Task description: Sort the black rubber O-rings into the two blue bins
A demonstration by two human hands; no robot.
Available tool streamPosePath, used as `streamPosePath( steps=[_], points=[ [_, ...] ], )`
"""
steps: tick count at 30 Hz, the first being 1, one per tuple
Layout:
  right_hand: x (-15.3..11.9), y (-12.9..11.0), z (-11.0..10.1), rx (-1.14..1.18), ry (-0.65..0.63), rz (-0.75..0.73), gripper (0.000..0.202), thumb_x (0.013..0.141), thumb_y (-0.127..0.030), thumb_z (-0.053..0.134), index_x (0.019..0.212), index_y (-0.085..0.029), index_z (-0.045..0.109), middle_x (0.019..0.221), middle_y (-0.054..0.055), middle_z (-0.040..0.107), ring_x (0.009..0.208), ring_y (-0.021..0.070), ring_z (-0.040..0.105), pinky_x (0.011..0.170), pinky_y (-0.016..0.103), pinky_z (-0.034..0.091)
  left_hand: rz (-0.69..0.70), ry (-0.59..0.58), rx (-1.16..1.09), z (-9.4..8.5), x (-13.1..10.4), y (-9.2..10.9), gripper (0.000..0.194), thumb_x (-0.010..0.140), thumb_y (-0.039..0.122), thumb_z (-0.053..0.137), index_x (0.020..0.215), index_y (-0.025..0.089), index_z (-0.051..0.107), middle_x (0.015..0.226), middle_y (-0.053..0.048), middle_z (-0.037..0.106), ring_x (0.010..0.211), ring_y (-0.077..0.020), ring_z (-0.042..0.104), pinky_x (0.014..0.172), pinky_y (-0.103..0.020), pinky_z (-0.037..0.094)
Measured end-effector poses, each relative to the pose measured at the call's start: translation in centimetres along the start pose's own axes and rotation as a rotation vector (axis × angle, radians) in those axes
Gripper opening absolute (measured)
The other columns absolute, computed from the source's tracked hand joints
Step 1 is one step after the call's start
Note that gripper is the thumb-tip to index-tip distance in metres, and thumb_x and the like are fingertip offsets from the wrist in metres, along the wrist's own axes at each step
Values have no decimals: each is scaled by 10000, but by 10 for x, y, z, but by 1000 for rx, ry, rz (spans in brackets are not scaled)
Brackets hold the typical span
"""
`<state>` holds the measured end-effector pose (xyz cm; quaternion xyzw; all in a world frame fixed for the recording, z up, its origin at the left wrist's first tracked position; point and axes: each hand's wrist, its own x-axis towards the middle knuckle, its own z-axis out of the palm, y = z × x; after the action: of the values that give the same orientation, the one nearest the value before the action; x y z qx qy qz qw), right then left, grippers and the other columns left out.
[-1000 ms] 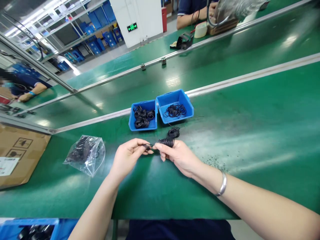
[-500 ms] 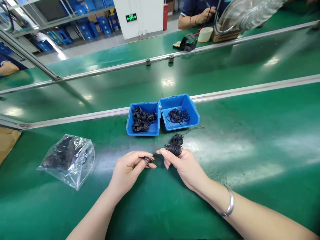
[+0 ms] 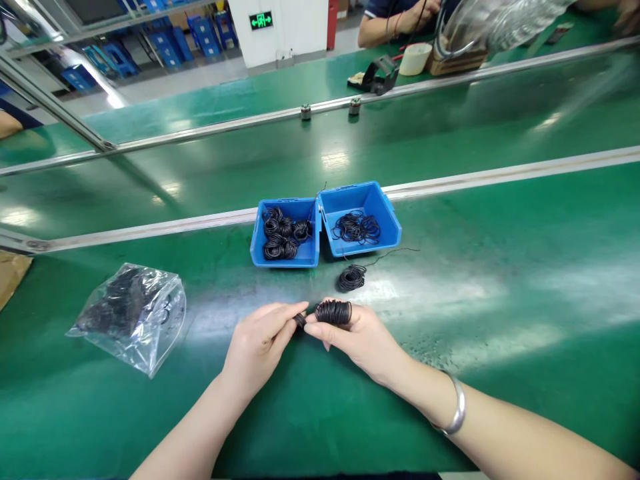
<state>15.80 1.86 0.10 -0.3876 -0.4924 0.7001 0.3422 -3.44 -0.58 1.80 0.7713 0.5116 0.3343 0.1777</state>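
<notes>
My left hand (image 3: 263,337) pinches a few small black rings (image 3: 300,320) at its fingertips. My right hand (image 3: 367,340) holds a thick bundle of black rings (image 3: 333,312) round its fingers, its thumb beside the rings of the left hand. Just beyond lies a black coil (image 3: 351,277) on the green table. Behind it, the left blue bin (image 3: 285,261) contains several black bundles (image 3: 285,230), and the right blue bin (image 3: 390,230) has a loose heap of black rings (image 3: 357,228).
A clear plastic bag (image 3: 135,313) with black contents lies at the left. A pale rail (image 3: 200,223) runs behind the bins. Two small metal parts (image 3: 355,107) stand near the farther rail. Across the table is another person's hand (image 3: 413,19).
My hands have come together. The ring bundle on my right hand has turned sideways and moved left, away from the coil on the table. The view has shifted slightly.
</notes>
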Motion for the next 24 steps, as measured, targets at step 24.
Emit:
streamPosePath(
  steps=[24],
  points=[
    [1, -3, 0, 165, -12, 112, 248, 732, -406, 830, 705, -188, 716, 671, -22, 604, 626, 117, 488, 619, 270, 396, 69, -32, -18, -1, -3, -2, 341, 941, 112, 516, 1210, 230, 690, 989, -46, 774, 868, -155, 729, 760, -225, 581]
  ],
)
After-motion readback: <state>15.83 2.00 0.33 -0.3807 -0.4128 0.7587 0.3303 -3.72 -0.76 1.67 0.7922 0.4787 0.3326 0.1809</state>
